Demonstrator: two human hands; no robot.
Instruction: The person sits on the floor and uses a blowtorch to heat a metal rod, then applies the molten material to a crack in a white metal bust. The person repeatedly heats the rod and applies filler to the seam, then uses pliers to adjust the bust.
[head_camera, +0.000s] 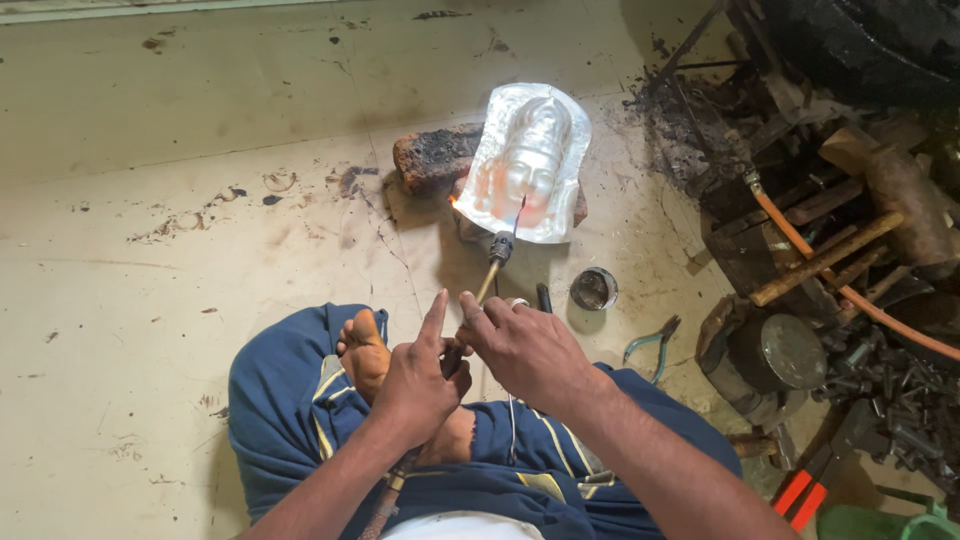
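Torch (490, 268) sits clenched in our left hand (415, 375) and steadied by our right hand (525, 345), its flame reaching the silver relief (530, 165) propped against a brick (432, 155) so it faces us.

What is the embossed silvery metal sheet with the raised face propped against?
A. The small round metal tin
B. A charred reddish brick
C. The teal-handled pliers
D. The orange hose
B: the embossed silvery metal sheet leans on a charred reddish brick, while the tin, pliers and hose lie apart from it to the right.
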